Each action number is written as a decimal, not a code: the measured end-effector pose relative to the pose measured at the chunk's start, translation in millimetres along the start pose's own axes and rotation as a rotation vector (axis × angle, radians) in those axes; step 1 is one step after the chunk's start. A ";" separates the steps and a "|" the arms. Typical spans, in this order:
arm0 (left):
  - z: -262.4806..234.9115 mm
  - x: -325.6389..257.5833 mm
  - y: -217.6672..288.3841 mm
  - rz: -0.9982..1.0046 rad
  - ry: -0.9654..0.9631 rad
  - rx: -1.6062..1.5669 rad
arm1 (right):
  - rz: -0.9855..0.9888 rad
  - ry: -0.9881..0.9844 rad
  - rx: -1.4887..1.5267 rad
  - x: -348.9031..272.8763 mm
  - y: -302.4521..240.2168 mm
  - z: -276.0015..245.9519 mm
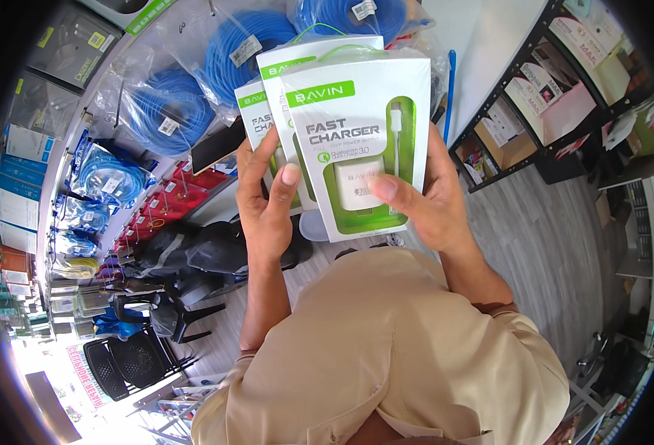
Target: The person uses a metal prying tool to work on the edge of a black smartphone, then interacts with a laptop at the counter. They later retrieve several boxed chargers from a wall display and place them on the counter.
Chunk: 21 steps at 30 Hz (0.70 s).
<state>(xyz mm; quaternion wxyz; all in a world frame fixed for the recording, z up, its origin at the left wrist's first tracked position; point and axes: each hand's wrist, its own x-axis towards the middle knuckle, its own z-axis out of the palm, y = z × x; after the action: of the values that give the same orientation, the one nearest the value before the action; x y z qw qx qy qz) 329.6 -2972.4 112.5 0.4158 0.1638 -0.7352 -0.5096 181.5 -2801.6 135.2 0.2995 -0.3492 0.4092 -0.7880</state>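
Several white and green phone charger boxes are fanned out between my hands, upright and overlapping. The front charger box (371, 111) has a cut-out showing a white plug and a white cable. My right hand (434, 196) is closed around its right side, the thumb pressing on the front beside the plug. Behind it stand other charger boxes (267, 67), partly covered. My left hand (266, 196) grips these at their lower left, thumb in front and fingers behind. Thin green loops show at the tops of the boxes.
Bagged coils of blue cable (167, 111) hang at the upper left, above red packets (171, 196) on hooks. A dark shelf unit (501, 133) with cartons is at the right. Black chairs (137, 356) stand at the lower left on a grey wood-look floor (542, 245).
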 end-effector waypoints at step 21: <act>-145.1 197.6 359.2 1.387 0.568 0.582 | 0.081 -0.042 0.357 32.3 51.0 -30.7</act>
<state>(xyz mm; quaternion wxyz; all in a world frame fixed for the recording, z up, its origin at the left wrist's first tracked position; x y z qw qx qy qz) 389.6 -3039.3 538.0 0.7493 -0.1051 -0.6391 0.1380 147.9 -2837.6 88.6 0.3968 -0.2903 0.2703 -0.8278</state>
